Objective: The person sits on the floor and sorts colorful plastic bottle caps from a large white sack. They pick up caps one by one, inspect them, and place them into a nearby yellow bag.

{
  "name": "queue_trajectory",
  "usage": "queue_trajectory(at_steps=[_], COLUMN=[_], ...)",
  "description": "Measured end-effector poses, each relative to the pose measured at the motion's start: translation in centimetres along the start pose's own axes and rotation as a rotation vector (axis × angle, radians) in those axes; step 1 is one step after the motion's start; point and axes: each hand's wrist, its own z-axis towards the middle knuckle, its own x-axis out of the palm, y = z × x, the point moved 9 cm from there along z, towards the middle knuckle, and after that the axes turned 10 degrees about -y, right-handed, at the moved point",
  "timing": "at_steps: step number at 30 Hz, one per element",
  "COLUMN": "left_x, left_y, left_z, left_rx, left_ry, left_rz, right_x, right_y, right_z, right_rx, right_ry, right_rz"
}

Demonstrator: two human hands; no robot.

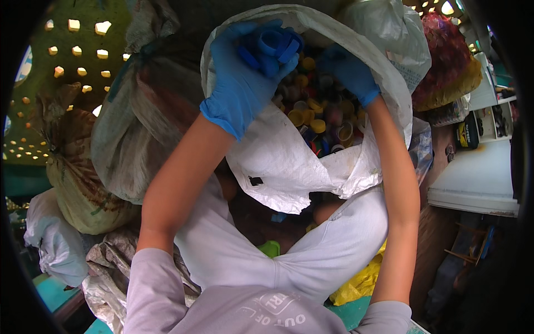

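Observation:
An open white woven sack [283, 154] stands before me, with many plastic bottle caps [318, 125] in yellow, white, red and other colours inside. My left hand [250, 71], in a blue glove, holds several blue plastic caps [273, 44] at the sack's upper left. My right hand [348, 73], also gloved in blue, reaches inside the sack at the right, above the caps; its fingers are in shadow, so I cannot tell whether it grips anything.
Tied, filled sacks [121, 146] stand at the left before a perforated yellow wall [87, 37]. A translucent plastic bag [388, 37] and a bag of red material [444, 58] are at the upper right. A white cabinet [475, 175] stands at the right, a yellow bag [361, 279] below.

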Motion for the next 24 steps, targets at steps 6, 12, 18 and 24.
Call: queue_trajectory(at_steps=[6, 12, 18, 24], left_x=[0.1, -0.3, 0.1, 0.0], left_y=[0.0, -0.9, -0.4, 0.3], left_z=[0.2, 0.5, -0.3, 0.1], left_rx=[-0.032, 0.139, 0.0, -0.009], left_ry=[0.008, 0.093, 0.008, 0.031], left_rz=[-0.028, 0.059, 0.016, 0.018], right_x=[3.9, 4.5, -0.2, -4.2], right_y=[1.2, 1.2, 4.6, 8.2], right_z=[5.1, 4.0, -2.0, -7.6], right_rx=[-0.194, -0.278, -0.286, -0.178], right_ry=[0.265, 0.042, -0.199, -0.292], right_rz=[-0.169, -0.366, -0.155, 0.352])
